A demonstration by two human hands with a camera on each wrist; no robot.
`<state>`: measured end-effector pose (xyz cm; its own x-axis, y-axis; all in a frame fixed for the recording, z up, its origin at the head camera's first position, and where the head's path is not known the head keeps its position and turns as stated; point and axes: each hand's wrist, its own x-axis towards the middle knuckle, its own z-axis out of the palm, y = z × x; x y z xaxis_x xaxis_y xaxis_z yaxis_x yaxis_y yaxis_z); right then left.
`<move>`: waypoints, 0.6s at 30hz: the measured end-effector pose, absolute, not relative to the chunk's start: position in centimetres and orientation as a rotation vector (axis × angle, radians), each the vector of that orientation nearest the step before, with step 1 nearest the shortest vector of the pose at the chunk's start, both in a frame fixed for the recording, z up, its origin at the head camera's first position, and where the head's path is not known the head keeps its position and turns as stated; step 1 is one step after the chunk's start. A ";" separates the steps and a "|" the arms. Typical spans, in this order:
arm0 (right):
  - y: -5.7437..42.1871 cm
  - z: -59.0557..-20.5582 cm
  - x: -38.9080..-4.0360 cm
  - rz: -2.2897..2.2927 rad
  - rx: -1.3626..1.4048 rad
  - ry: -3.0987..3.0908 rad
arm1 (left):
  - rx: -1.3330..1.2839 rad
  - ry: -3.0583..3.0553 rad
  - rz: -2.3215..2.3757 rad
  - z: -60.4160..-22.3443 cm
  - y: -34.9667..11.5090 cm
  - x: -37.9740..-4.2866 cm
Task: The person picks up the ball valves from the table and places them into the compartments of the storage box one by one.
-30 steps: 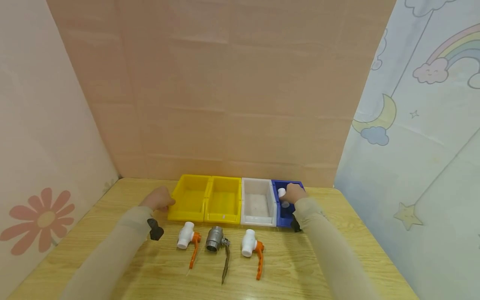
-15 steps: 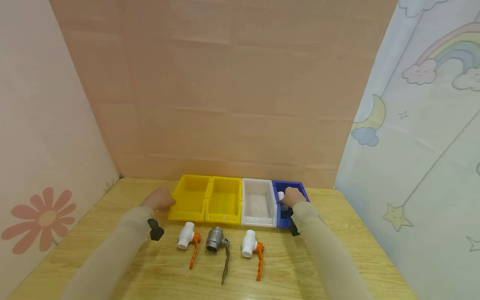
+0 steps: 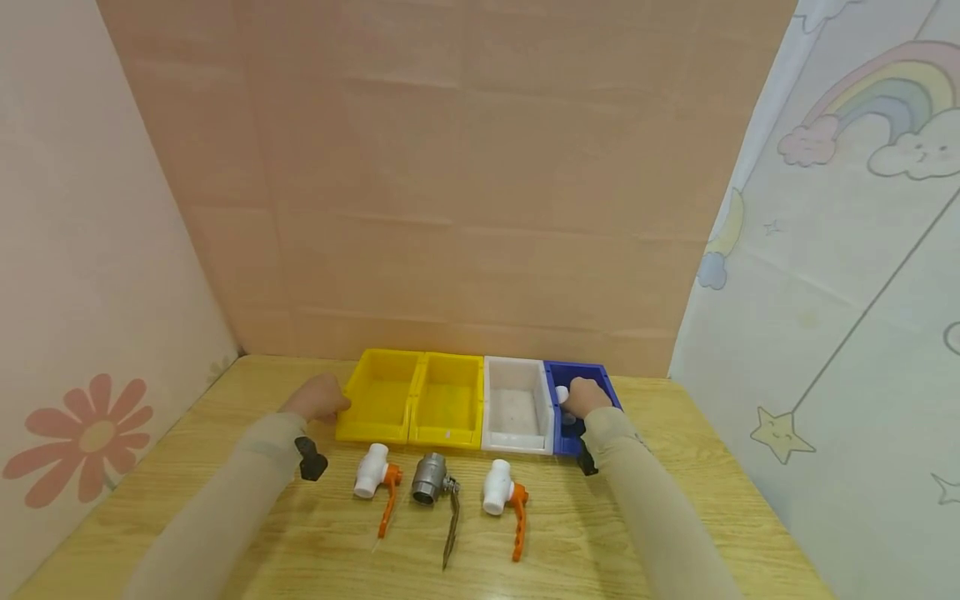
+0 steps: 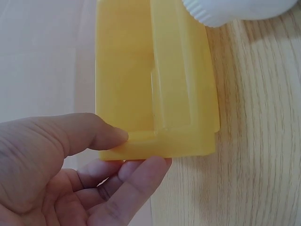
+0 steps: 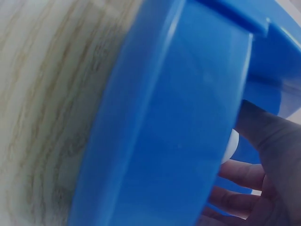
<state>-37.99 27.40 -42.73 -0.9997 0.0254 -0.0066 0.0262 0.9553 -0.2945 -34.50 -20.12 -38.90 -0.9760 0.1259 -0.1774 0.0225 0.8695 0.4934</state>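
My left hand (image 3: 313,397) is at the left end of the row of bins. It pinches the wall of the outer yellow bin (image 4: 164,146), thumb on the inside and fingers outside. My right hand (image 3: 587,396) reaches into the blue bin (image 5: 188,113) at the row's right end. Thumb and fingers curl about a white plastic valve (image 5: 230,146), mostly hidden by the bin wall and the hand. In front of the bins lie a white ball valve (image 3: 371,472) with an orange lever, a metal ball valve (image 3: 430,479) and another white ball valve (image 3: 498,487).
A second yellow bin (image 3: 447,440) and a white bin (image 3: 517,442) stand between the outer two. The wooden table (image 3: 570,542) meets a tan backdrop (image 3: 450,208) behind, with patterned walls on both sides.
My right hand has lowered slightly within the blue bin, and less of the white valve shows. The left hand keeps its place. The head view has turned slightly to the right.
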 end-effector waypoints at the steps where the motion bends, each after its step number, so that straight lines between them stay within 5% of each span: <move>1: 27.4 -42.7 -38.0 -0.468 0.044 3.104 | 0.118 2.837 0.748 -38.8 -20.1 -34.5; 18: 27.2 -41.9 -37.0 -0.476 0.032 3.003 | 0.108 2.821 0.789 -39.0 -20.2 -34.6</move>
